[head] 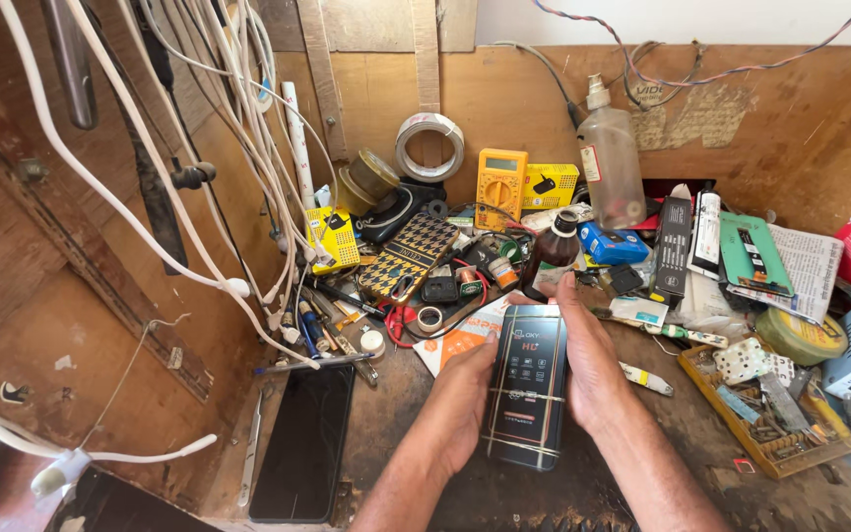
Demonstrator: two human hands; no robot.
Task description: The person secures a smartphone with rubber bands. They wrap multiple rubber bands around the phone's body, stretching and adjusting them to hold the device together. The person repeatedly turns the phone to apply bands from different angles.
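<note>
While both hands pressed in from the sides, the dark phone box (527, 384) stood just above the worktop (701, 424), close to the person. The left hand (460, 404) had its grip closed along the left edge of the box, and the right hand (591, 369) was closed on the right edge, with fingertips reaching over the top corner. To hold it well, I judge the pressure should be even on both edges, so the box does not twist or slip. Beside the left hand lay a black phone (304, 443) with a cracked screen. A little farther stood a brown bottle (551, 258), touching nothing of the hands. Far at the wooden wall were a yellow meter (500, 184), a tape roll (429, 146) and a clear spray bottle (611, 158).
</note>
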